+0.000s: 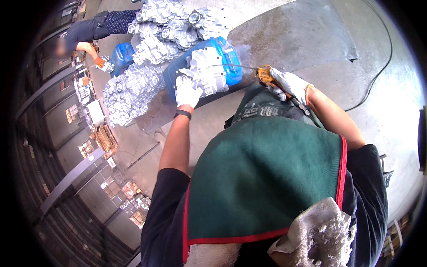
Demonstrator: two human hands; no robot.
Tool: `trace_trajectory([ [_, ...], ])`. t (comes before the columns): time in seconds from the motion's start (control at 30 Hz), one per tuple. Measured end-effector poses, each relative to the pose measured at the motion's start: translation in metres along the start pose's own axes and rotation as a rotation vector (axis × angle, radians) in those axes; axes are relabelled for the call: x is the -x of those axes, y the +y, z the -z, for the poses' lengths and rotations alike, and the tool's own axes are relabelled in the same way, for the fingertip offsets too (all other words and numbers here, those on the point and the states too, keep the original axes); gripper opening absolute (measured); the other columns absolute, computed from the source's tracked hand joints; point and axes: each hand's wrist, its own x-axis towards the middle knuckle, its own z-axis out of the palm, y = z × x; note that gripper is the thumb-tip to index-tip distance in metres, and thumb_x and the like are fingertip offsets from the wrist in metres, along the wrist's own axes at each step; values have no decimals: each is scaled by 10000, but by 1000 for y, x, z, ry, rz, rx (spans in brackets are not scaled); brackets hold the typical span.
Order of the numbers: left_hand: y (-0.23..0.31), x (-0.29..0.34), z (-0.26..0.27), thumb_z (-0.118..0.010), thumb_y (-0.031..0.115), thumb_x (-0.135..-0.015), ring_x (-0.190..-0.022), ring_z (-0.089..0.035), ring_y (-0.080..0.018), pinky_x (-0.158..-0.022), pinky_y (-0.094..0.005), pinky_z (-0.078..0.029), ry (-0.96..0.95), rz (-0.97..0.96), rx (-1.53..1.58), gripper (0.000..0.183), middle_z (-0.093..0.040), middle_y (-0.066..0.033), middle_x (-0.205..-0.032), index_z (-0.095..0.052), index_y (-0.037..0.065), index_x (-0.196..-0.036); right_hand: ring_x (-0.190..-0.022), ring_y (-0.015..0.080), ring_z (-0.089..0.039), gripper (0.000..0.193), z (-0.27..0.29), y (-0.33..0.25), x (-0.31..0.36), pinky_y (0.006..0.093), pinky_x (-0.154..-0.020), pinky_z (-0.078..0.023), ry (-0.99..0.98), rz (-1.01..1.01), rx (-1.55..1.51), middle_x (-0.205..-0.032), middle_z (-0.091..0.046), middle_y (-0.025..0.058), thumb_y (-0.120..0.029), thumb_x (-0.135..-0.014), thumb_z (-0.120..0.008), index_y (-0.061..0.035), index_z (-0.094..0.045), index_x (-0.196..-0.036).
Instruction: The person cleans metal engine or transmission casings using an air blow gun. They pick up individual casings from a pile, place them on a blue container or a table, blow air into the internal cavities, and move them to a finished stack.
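Observation:
A silvery cast-metal housing (208, 71) rests on a blue plastic drum (230, 62) that lies in front of me. My left hand (188, 95), in a white glove, grips the housing's near left side; its fingertips are partly hidden against the metal. In my right hand (289, 84), also gloved, is a yellow air blow gun (266, 76), with my fingers closed around its handle. Its long thin nozzle (233, 65) reaches left to the housing. A hose (313, 116) runs from the handle back along my right forearm.
Many similar castings (133, 91) are heaped to the left and beyond the drum. At the far left a co-worker (95, 29) bends beside another blue drum (122, 55). A dark sheet (298, 38) covers the floor ahead; a black cable (390, 53) curves along the right.

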Motion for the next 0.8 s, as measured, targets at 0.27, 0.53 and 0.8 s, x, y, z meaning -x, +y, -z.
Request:
trace_trajectory([
  [0.27,-58,-9,-4,-651,130,-651,-921,-615,-302,-805,-361,-491,112,151,114,514,-638,-168,-1002,-543,23,-1141,-629,127,-561,474,2,-23,25,250,-600,-467,-64,117,-206,-730,-571,37,-504,-913,-472,-41,-566,-954],
  [0.53,-157,-12,-7,-557,-114,-669,-807,-595,-173,-700,-295,-514,109,322,996,476,-614,-86,-951,-516,1,-1130,-575,158,-461,607,-42,-35,28,304,-574,-390,10,212,499,-637,-510,72,-564,-911,-389,17,-564,-885],
  [0.8,-162,-12,-2,-528,-90,-717,-795,-589,-164,-672,-285,-499,120,360,1061,455,-612,-67,-975,-514,40,-1153,-788,360,-550,562,-63,-51,23,406,-739,-420,49,285,724,-818,-572,221,-508,-936,-361,15,-564,-948],
])
